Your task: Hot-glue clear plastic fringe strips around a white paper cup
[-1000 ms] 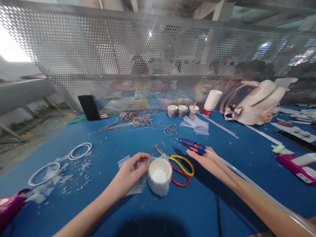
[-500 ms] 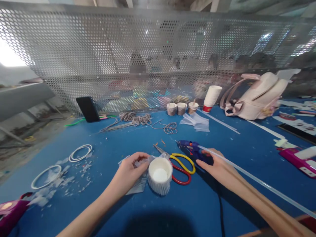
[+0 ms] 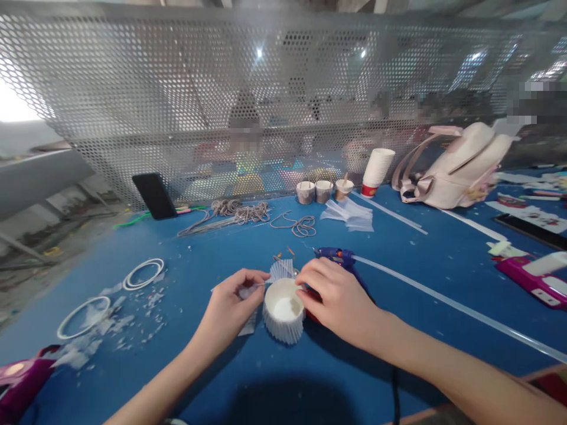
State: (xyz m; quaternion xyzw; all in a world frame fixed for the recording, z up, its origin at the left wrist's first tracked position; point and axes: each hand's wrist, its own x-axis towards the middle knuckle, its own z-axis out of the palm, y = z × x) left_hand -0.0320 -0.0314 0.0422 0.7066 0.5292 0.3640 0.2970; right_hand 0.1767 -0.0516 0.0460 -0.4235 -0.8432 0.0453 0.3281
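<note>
A short white paper cup [image 3: 283,301] with a pleated pale strip round its outside stands upright in front of me. Left of its rim, my left hand [image 3: 239,298] pinches a loose part of the pleated strip [image 3: 282,270], which stands up behind the cup. My right hand [image 3: 334,292] is closed at the cup's right rim, thumb and fingertips on the edge; what lies between them is partly hidden. Beyond that hand lies a blue glue gun [image 3: 335,255] with a long clear glue stick [image 3: 443,298]. The scissors are mostly covered by the right hand.
White rings [image 3: 144,274] and paper scraps lie left. A phone [image 3: 154,196], grey cord [image 3: 241,211], small filled cups [image 3: 323,192], stacked paper cups [image 3: 378,172], pleated strips [image 3: 348,214] and a pale backpack [image 3: 456,171] line the back, before a perforated metal screen [image 3: 186,88].
My right hand has let go of the glue gun and moved left to the cup's rim. The pleated strip now stands up behind the cup. My left hand stays nearly in place.
</note>
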